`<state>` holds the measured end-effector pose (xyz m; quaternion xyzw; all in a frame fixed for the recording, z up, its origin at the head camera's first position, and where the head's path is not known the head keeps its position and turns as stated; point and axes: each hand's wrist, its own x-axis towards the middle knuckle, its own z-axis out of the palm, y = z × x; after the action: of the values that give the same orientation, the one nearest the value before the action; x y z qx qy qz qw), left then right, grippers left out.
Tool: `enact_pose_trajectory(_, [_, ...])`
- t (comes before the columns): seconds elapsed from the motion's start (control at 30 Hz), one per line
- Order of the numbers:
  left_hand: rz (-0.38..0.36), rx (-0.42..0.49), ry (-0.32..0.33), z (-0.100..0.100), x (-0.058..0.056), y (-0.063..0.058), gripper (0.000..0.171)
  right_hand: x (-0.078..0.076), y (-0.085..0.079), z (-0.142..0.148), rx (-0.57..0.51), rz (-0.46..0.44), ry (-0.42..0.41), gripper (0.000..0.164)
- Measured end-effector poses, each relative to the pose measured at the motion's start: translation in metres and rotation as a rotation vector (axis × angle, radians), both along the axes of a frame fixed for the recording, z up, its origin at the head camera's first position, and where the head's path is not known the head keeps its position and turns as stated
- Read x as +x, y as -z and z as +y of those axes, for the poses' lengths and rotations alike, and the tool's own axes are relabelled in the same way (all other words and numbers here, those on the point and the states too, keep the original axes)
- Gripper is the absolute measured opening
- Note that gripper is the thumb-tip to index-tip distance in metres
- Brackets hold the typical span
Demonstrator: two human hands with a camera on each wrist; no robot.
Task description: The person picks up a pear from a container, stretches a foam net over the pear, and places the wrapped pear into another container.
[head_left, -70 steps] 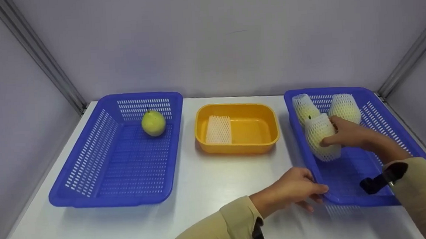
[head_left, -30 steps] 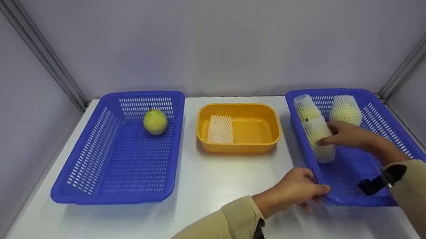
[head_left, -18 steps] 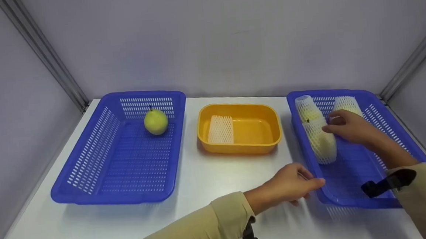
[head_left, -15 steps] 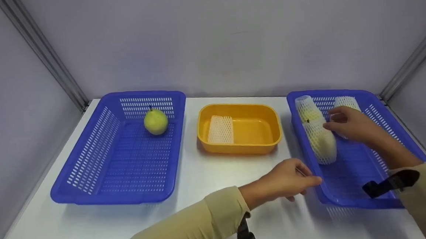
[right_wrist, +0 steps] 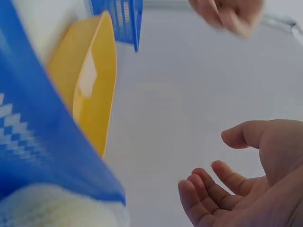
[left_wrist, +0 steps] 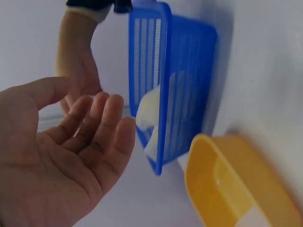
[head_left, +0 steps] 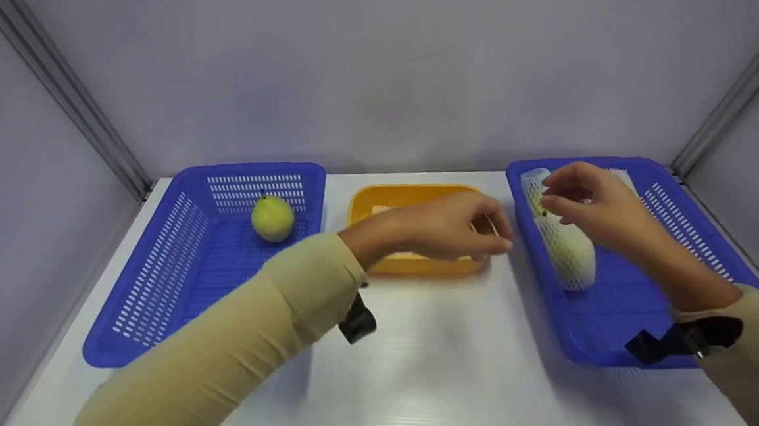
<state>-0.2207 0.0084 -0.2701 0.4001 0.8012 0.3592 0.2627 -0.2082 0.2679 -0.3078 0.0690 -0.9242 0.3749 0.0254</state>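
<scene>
My left hand (head_left: pixel 449 227) hangs over the front of the yellow bin (head_left: pixel 435 267), its fingers loosely bent and holding nothing, as the left wrist view confirms. Above the right blue basket (head_left: pixel 629 303) is my right hand (head_left: pixel 593 203), relaxed with nothing in its grasp. Below it lies a pear in a white foam net (head_left: pixel 570 254). Two more netted pears sit behind it, one along the left wall and one partly hidden by my right hand. In the yellow bin a flat foam net (head_left: pixel 384 209) is mostly covered by my left hand and forearm.
A bare yellow-green pear (head_left: pixel 272 218) lies at the back of the left blue basket (head_left: pixel 209 276), whose front is hidden by my left sleeve. The white table (head_left: pixel 402 369) meets grey-white walls behind and at both sides.
My right hand has let go of the netted pear and lifted off it. My left hand has left the right basket's rim and moved left and back to the yellow bin.
</scene>
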Motion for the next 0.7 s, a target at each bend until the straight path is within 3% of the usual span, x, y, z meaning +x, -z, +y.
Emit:
enact_pose_trajectory(0.1, [0.023, 0.001, -0.059, -0.023, -0.017, -0.018, 0.026, 0.004, -0.002, -0.021, -0.066, -0.088, -0.048, 0.039])
enact_pose_trajectory(0.23, [0.078, 0.007, -0.212, -0.055, -0.039, -0.037, 0.029, 0.007, -0.005, -0.050, -0.136, -0.222, -0.094, 0.036])
enact_pose_trajectory(0.33, [0.117, 0.032, -0.337, -0.080, -0.054, -0.045, 0.031, 0.010, 0.000, -0.074, -0.201, -0.264, -0.171, 0.033])
enact_pose_trajectory(0.47, [0.158, 0.051, -0.487, -0.115, -0.073, -0.045, 0.034, 0.014, 0.014, -0.110, -0.277, -0.309, -0.283, 0.028])
enact_pose_trajectory(0.7, [0.216, -0.040, -0.714, -0.178, -0.094, -0.033, 0.045, 0.025, 0.056, -0.171, -0.387, -0.452, -0.421, 0.034])
